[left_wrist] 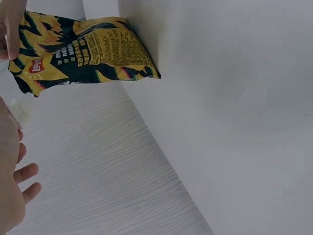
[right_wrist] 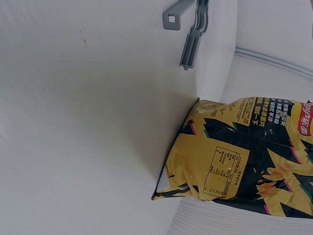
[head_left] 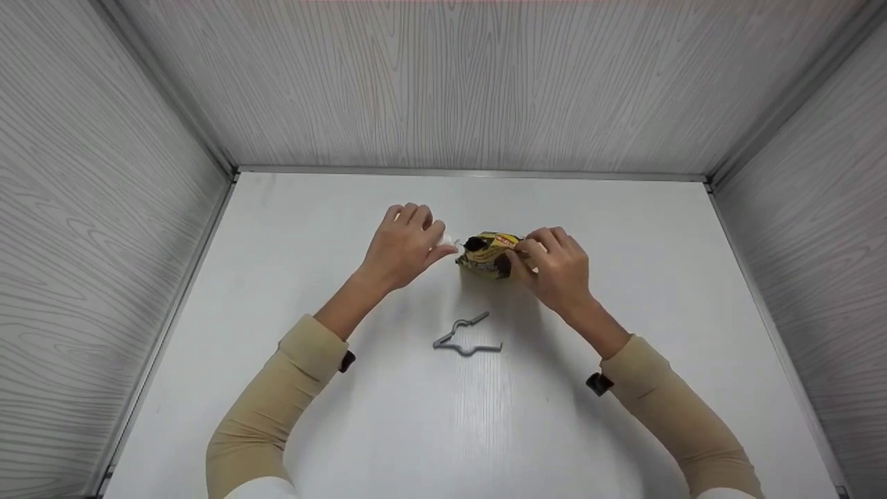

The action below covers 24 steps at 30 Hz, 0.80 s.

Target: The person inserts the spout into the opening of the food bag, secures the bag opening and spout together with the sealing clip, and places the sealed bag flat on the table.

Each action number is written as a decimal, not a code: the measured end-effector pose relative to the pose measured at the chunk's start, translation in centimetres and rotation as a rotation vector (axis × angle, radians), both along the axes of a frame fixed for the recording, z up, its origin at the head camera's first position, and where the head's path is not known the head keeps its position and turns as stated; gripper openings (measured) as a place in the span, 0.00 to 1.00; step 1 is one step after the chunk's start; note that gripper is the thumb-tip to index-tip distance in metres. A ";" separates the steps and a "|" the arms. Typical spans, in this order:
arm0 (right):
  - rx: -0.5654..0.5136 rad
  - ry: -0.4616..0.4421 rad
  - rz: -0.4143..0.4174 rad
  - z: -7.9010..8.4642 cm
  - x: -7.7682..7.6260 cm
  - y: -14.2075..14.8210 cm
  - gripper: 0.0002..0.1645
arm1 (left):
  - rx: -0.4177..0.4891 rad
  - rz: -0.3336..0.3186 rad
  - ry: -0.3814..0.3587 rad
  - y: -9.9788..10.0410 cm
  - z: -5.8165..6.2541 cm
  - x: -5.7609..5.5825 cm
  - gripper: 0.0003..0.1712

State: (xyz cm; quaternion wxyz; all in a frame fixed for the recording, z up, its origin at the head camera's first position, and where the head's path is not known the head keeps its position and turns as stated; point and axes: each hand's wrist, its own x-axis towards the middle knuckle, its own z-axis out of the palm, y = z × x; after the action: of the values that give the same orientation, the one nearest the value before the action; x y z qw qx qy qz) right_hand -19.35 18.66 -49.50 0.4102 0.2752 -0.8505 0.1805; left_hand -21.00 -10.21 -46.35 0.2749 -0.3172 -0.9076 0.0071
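Observation:
A black and yellow chip bag [head_left: 490, 265] stands upright on the white table, with a dark opening at its top left corner. My right hand [head_left: 558, 270] pinches the bag's top edge between thumb and fingers. Just left of the opening, my left hand [head_left: 400, 248] holds a small, pale, translucent thing [head_left: 448, 241] between thumb and index finger; its kind is hard to make out. That same pale thing [left_wrist: 20, 111] shows faintly beside the hand in the left wrist view. Nearer to me lies a grey bag clip [head_left: 468, 348], its two arms spread apart.
White wood-grain panels [head_left: 443, 83] enclose the table [head_left: 624, 416] at the back and both sides. A metal strip [head_left: 388, 170] runs along the table's back edge. In the right wrist view the grey clip lies beyond the bag's base.

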 end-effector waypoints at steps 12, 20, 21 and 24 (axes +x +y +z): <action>-0.007 0.009 0.005 0.1 -0.2 0.1 0.12 | 0.001 0.000 0.020 1.2 0.9 -0.6 0.30; 0.000 -0.003 -0.005 0.2 -0.1 -0.1 0.14 | 0.064 -0.013 0.016 2.0 0.4 -0.8 0.30; 0.002 -0.006 -0.006 0.2 -0.1 -0.1 0.14 | 0.070 -0.015 0.007 2.1 0.3 -0.8 0.30; 0.003 -0.013 -0.005 0.2 -0.1 -0.1 0.14 | 0.105 -0.015 -0.012 2.2 0.1 -0.8 0.30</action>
State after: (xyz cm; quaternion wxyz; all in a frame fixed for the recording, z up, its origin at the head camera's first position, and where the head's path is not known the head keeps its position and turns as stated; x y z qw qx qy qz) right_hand -19.43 18.56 -49.33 0.4048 0.2725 -0.8541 0.1799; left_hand -21.82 -8.01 -46.29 0.2857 -0.3091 -0.9060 -0.0444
